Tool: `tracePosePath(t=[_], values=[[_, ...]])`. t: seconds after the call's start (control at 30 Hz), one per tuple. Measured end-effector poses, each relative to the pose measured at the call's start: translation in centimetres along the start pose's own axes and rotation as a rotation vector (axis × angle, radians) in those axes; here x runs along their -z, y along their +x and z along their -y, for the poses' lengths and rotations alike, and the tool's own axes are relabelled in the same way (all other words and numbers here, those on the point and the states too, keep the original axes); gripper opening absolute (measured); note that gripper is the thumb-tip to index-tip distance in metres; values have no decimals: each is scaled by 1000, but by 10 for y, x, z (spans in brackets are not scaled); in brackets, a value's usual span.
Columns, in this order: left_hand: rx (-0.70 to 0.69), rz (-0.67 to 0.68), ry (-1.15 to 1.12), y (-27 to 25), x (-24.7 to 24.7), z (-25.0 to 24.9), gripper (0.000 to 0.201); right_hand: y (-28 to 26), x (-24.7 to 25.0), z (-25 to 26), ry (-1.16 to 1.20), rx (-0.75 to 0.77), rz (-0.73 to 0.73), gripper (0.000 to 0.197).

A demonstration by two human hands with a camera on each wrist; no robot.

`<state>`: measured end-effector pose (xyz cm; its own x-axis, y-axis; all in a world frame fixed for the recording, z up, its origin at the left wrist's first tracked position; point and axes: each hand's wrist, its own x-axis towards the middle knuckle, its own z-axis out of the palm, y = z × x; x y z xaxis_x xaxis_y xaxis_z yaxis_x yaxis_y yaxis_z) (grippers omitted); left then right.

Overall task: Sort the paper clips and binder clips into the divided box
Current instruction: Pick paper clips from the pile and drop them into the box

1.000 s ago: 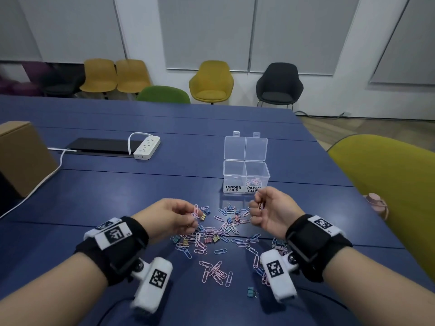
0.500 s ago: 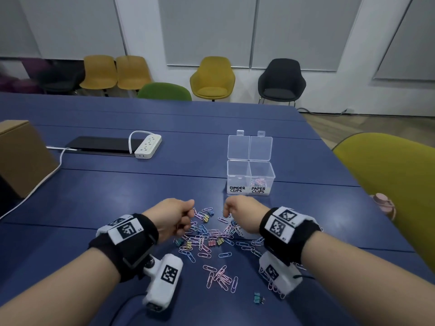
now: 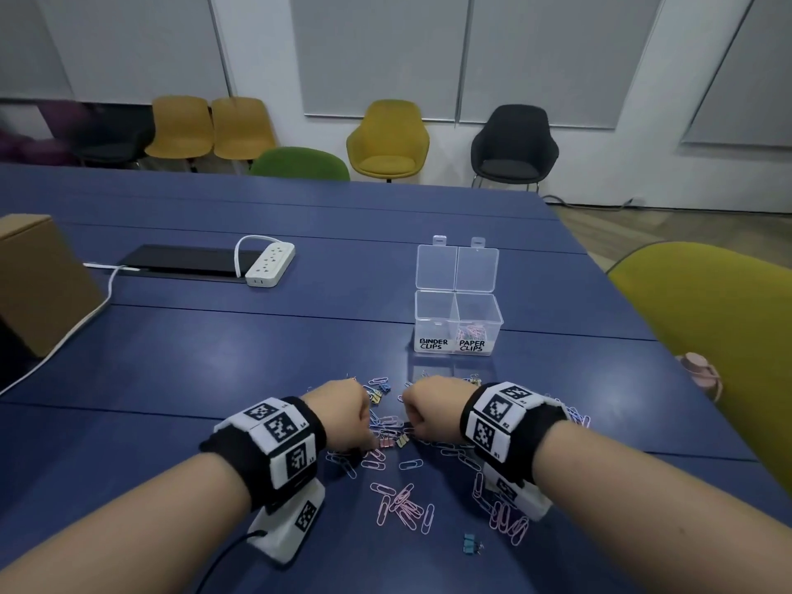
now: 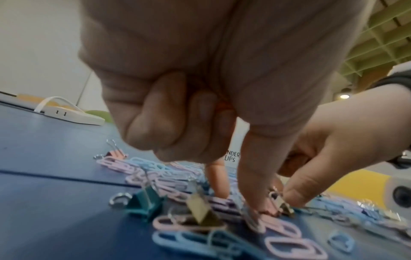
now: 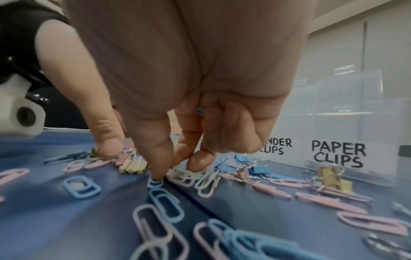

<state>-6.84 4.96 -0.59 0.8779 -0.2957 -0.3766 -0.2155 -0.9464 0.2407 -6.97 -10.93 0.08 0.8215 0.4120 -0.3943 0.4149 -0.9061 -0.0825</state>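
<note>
From over the person's head, both hands are reaching down into a scatter of clips (image 3: 388, 430) on the blue table (image 3: 193, 358); the left hand (image 3: 338, 411) is sitting at about 9 o'clock of the scatter's middle and the right hand (image 3: 430, 407) at about 3 o'clock, knuckles up, fingers curled under so that I cannot tell from here what they are gripping. The box (image 3: 457, 323) is standing at 12 o'clock beyond the hands, lids tipped back, with pink paper clips lying in the compartment marked PAPER CLIPS and the BINDER CLIPS side looking bare. A lone blue binder clip (image 3: 470, 543) is lying at 6 o'clock, apart from the rest, and a power strip (image 3: 270, 264) is resting at 10 o'clock. At the left wrist, the left hand (image 4: 211, 88) is curling its outer fingers into the palm while thumb and forefinger are reaching down onto a pink binder clip (image 4: 269, 212); whether they are pinching it I cannot tell. A teal binder clip (image 4: 145, 202) and a gold one (image 4: 200, 211) are lying at 8 o'clock of it, and the right hand's thumb is touching down just beside it. At the right wrist, the right hand (image 5: 189, 79) is tucking a small blue clip (image 5: 200, 111) under its curled fingers, while its thumb is pressing on the end of a blue paper clip (image 5: 155, 183) and its forefinger is touching white paper clips (image 5: 195, 177); the box (image 5: 347, 123) is standing at 2 o'clock.
</note>
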Motion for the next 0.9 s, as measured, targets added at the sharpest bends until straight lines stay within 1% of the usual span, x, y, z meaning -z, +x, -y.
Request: tracePosePath(t=[0.03, 0.17, 0.27, 0.33, 0.37, 0.43, 0.5, 0.57, 0.63, 0.7, 0.77, 0.83, 0.9], values=[[2, -15, 9, 1, -1, -1, 17, -2, -1, -1, -1, -4, 6, 6], [23, -23, -41, 4, -4, 2, 21, -9, -3, -6, 40, -23, 11, 13], [28, -14, -195, 3, 1, 7, 21, -14, -7, -11, 78, -43, -15, 13], [46, -18, -365, 1, 4, 14, 21, -17, -8, -15, 132, -57, -44, 18], [60, -5, -489, 0, 5, 17, 20, -19, -8, -18, 163, -64, -55, 20], [79, 24, -819, -4, 6, 19, 19, -24, -5, -25, 258, -61, -76, 18], [122, 25, -1195, -6, 7, 21, 21, -27, -3, -34, 457, -54, -92, 8], [165, 106, -1518, -9, 13, 20, 18, -32, -2, -44, 721, -67, -102, 13], [160, 194, -1730, -12, 20, 20, 13, -37, -4, -50, 1079, -89, -127, 16], [169, 210, -1848, -13, 21, 20, 11, -42, -6, -54, 1451, -90, -157, 18], [176, 201, -1906, -14, 19, 18, 11, -45, -10, -57, 1759, -57, -150, 19], [196, 177, -1966, -13, 16, 15, 12, -47, -15, -58, 2031, -12, -121, 14], [209, 141, -2012, -12, 13, 12, 10, -49, -19, -57, 2232, -1, -117, 7]])
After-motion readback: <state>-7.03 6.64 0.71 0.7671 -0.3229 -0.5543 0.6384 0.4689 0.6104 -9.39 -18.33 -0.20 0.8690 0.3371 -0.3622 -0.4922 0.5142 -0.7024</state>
